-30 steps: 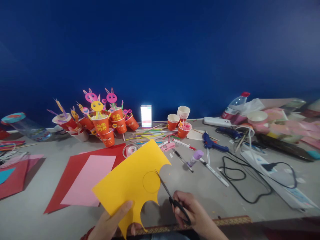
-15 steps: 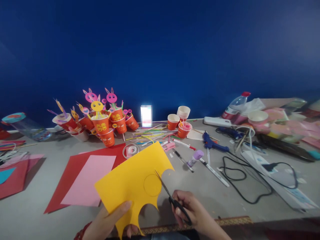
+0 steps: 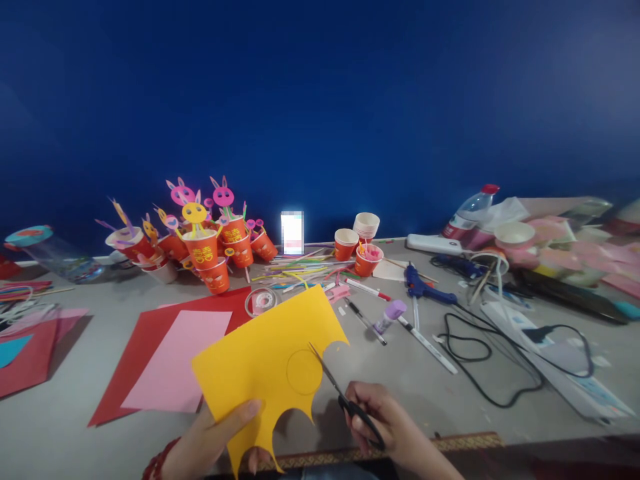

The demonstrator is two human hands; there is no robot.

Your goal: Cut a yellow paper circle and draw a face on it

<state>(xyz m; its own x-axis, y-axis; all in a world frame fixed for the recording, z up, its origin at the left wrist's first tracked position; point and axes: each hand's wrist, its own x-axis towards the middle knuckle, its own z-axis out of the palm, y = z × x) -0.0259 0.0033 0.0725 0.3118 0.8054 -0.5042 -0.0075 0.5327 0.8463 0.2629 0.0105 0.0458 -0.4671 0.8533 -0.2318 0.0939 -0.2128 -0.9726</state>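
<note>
My left hand (image 3: 220,433) pinches a sheet of yellow paper (image 3: 250,363) near its lower left, thumb on top and fingers beneath. Rounded bites are cut from the sheet's lower and right edges, and a drawn circle (image 3: 304,372) lies near the right edge. My right hand (image 3: 377,417) grips black-handled scissors (image 3: 361,415). Their blades look nearly closed and lie at the paper's right edge, the tip over the upper right of the circle.
Red paper cups (image 3: 203,252) with bunny cutouts stand at the back left. Pink paper (image 3: 180,360) lies on red paper (image 3: 125,353). Rightward are a glue stick (image 3: 390,316), markers (image 3: 430,345), a blue glue gun (image 3: 425,287), black cord and a power strip (image 3: 555,360).
The yellow paper has shifted and turned very slightly, with my left hand moving a little. My right hand and the scissors stay almost in place.
</note>
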